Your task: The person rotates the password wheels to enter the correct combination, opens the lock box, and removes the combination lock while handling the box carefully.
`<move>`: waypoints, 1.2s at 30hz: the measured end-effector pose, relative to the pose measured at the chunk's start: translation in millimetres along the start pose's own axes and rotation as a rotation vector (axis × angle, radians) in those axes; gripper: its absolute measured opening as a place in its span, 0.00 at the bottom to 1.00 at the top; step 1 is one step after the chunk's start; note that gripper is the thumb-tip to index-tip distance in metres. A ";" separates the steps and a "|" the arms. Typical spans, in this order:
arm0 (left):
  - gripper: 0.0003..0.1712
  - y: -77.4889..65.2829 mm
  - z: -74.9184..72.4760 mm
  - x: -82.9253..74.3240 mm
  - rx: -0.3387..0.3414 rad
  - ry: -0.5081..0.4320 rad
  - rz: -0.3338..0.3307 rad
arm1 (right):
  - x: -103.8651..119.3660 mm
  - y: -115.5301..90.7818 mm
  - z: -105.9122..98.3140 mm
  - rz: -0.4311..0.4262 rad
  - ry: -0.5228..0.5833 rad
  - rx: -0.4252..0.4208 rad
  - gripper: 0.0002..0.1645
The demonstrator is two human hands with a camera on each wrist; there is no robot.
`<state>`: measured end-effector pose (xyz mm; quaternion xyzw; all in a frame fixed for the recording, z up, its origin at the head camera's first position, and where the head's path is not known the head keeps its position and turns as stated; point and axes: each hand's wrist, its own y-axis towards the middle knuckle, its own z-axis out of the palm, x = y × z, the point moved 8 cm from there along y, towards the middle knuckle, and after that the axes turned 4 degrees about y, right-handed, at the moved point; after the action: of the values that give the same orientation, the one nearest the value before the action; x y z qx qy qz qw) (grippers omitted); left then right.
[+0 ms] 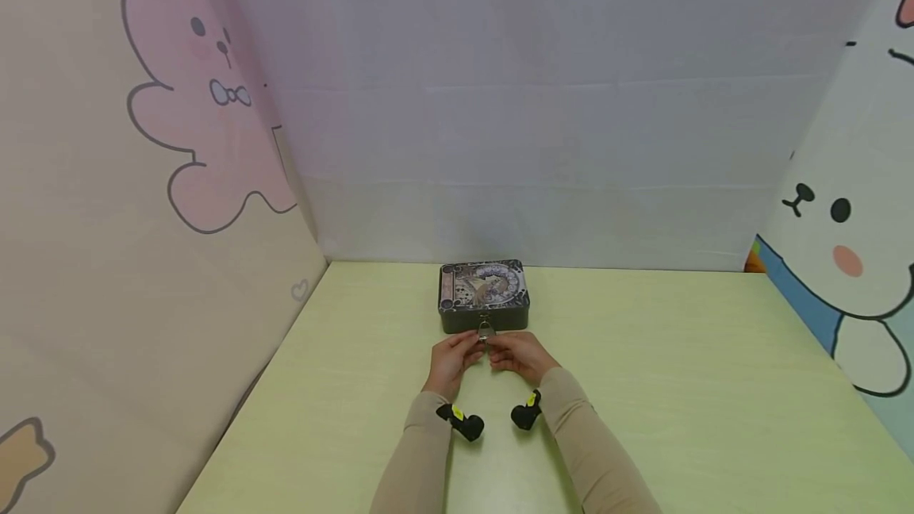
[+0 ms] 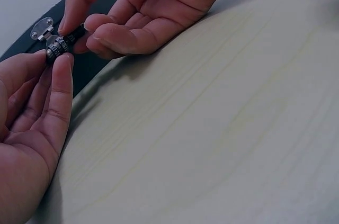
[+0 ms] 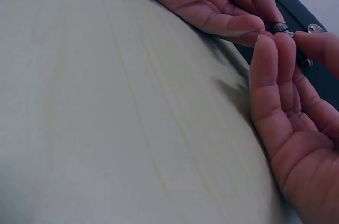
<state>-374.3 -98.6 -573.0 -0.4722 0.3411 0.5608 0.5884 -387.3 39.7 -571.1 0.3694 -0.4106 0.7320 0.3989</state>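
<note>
A dark tin box (image 1: 457, 320) with a picture on its lid stands on the table, lid down. From the metal latch (image 2: 43, 28) on its front hangs a small combination padlock (image 2: 60, 45) with numbered dials. My left hand (image 1: 450, 359) pinches the padlock's left end between thumb and finger. On the other end, my right hand (image 1: 523, 355) pinches it the same way, its remaining fingers curled loosely below. In the right wrist view, fingers cover much of the padlock (image 3: 280, 27).
The pale yellow-green table (image 1: 678, 387) spreads to both sides of the box. Behind it hangs a white cloth (image 1: 543, 125), close to the back of the box. Cartoon-printed cloths stand at the left (image 1: 93, 260) and right (image 1: 821, 260).
</note>
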 end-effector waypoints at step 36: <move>0.16 -2.8 -0.7 -0.2 -0.021 -0.004 -0.016 | 1.3 -4.8 1.4 -0.021 0.025 0.062 0.09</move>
<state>-371.5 -99.1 -572.5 -0.4798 0.3302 0.5606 0.5885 -383.3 40.4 -567.9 0.3768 -0.3789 0.7447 0.3999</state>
